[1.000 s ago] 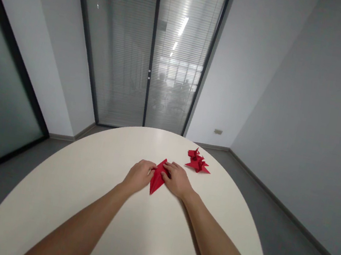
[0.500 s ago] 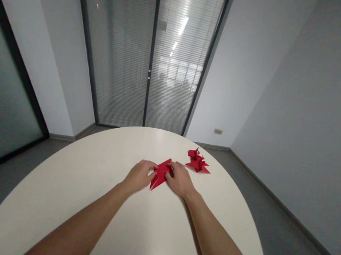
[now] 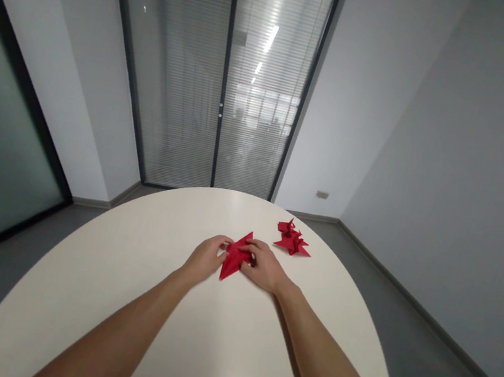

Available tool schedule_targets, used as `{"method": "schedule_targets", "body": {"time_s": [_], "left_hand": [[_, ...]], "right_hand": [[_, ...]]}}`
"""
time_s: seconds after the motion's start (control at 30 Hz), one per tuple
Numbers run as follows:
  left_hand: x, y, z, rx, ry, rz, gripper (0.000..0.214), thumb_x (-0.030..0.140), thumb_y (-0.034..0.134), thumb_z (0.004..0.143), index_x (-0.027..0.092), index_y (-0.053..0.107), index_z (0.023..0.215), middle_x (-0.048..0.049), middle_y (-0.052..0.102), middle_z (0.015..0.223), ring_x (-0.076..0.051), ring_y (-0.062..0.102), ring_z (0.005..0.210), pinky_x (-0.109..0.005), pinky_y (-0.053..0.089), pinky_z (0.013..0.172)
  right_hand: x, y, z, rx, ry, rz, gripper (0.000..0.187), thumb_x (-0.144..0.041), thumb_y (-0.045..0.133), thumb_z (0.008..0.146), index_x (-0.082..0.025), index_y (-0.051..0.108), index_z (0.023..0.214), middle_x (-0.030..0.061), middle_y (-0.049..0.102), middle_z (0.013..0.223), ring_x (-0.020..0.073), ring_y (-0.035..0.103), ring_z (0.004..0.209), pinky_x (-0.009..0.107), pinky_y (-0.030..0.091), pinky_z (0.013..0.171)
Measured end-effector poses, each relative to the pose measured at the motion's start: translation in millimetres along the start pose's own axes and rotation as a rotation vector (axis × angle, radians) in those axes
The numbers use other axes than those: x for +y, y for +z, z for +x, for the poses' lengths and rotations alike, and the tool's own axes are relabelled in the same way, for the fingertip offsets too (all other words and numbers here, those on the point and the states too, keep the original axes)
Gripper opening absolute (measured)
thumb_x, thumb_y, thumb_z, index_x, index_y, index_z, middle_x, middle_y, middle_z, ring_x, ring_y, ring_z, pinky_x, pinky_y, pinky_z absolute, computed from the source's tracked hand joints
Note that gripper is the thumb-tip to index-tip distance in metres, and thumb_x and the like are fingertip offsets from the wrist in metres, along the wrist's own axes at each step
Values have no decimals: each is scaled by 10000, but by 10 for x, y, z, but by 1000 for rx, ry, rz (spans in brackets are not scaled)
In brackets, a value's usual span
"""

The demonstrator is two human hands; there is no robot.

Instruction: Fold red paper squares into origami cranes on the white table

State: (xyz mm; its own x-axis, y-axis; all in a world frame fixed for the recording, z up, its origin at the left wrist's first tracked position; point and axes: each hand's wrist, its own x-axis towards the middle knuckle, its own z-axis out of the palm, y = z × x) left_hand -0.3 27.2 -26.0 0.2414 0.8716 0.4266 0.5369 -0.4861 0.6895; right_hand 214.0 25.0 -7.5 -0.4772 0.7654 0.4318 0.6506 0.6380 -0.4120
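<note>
The person's left hand (image 3: 206, 259) is closed in a pinch on the near-left edge of a piece of folded red paper (image 3: 233, 262), its thumb and fingertips meeting there. The right hand (image 3: 265, 268) has the other side, fingers laid over the top and thumb at the lower edge, clamped on the same piece. So the paper sits right between the two hands, one point aimed away from them, the other back towards the wrists. Beyond the right hand and further right, a cluster of folded red paper shapes (image 3: 292, 241) rests on the round white table (image 3: 218, 342). Far past that hand, a small wall plate (image 3: 322, 194) is too small to read from here.
</note>
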Motion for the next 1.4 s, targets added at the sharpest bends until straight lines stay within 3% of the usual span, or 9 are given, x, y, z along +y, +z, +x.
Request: {"method": "schedule_targets", "body": {"time_s": [0.13, 0.27, 0.47, 0.6, 0.77, 1.07, 1.23, 1.4], "left_hand": [[46, -15, -4, -5, -15, -28, 302, 69, 591, 816, 201, 672, 1074, -55, 738, 1077, -188, 694, 935, -315, 543, 878], [132, -47, -33, -39, 23, 7, 231, 133, 595, 849, 214, 689, 1044, -47, 755, 1048, -197, 696, 957, -320, 532, 902], [166, -57, -61, -83, 74, 166, 211, 173, 622, 843, 214, 730, 1019, -55, 765, 1033, -222, 690, 958, -329, 513, 894], [190, -57, -68, -93, 104, 176, 178, 221, 588, 892, 231, 757, 948, -41, 776, 971, -213, 695, 912, -314, 502, 868], [244, -71, -81, -121, 216, 216, 138, 315, 674, 872, 228, 746, 953, -44, 768, 940, -219, 679, 884, -317, 484, 858], [272, -72, -69, -148, 165, 230, 241, 275, 512, 964, 211, 744, 964, -73, 756, 910, -219, 668, 874, -328, 481, 867], [268, -66, -78, -142, 161, 233, 211, 230, 503, 948, 217, 704, 883, -55, 742, 895, -206, 662, 826, -305, 482, 783], [241, -55, -76, -131, 150, 225, 131, 208, 565, 919, 220, 693, 899, -47, 747, 943, -207, 670, 855, -304, 493, 805]], "right_hand": [[-36, -24, 18, 33, -58, -3, 230, -148, 671, 766, -194, 758, 974, 100, 679, 1132, 257, 595, 1065, 373, 478, 954], [-98, -79, 28, -27, -91, 42, 178, -101, 642, 774, -203, 745, 878, 54, 716, 951, 222, 617, 939, 337, 491, 867], [-82, -83, 8, -68, -108, 114, 328, -27, 581, 745, -213, 760, 947, 33, 753, 986, 215, 631, 992, 336, 482, 927], [-62, -72, 13, -55, -96, 91, 295, -41, 572, 764, -201, 757, 929, 43, 756, 960, 216, 634, 951, 338, 484, 902], [-82, -90, 20, -11, -46, 69, 232, -66, 572, 791, -200, 739, 880, 41, 750, 928, 207, 637, 891, 316, 481, 830], [-59, -81, 36, -7, -13, 28, 294, -78, 531, 854, -189, 728, 1041, 61, 757, 1017, 202, 657, 926, 321, 486, 850], [-46, -66, 32, -7, -11, 11, 309, -76, 528, 857, -191, 721, 1069, 62, 756, 1037, 208, 659, 939, 331, 487, 867], [-54, -71, 33, -9, 3, -10, 297, -73, 544, 847, -196, 721, 1051, 58, 749, 1033, 207, 652, 943, 328, 478, 872]]}}
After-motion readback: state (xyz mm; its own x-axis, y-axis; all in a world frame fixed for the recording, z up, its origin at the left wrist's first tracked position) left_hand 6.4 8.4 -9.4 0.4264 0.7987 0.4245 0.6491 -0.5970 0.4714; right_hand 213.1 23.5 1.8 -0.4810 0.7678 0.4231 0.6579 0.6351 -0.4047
